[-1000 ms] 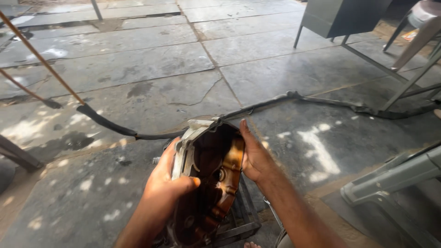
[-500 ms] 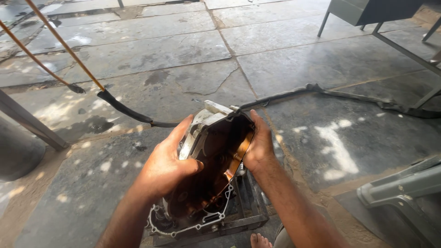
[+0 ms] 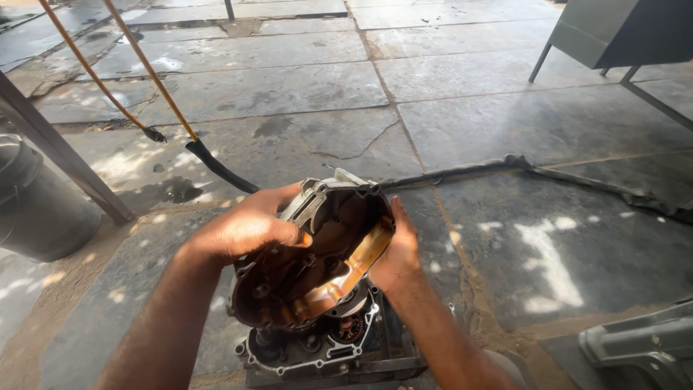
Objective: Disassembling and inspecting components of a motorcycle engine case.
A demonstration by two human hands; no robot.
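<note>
The engine cover (image 3: pixel 310 263), a cast metal casing with an oily brown interior, is held in both hands above the engine block (image 3: pixel 317 347), its open inner side facing the camera. The left hand (image 3: pixel 242 231) grips the cover's left edge, fingers curled over the rim and closed on the casting. The right hand (image 3: pixel 397 256) supports the right edge from outside, with the fingers wrapped behind the cover; the grip appears closed on it, though the fingertips are hidden.

Status: the cover is already separated from the block and tilted up off it. The block's gasket face and internal gears lie exposed just below the cover's near edge. The cover is not yet set down anywhere.

Surroundings: the block sits on a dark stand on the stone floor (image 3: pixel 469 108). A black hose (image 3: pixel 216 167) runs across the floor on the far side. A dark bucket (image 3: pixel 36 209) stands at left.
</note>
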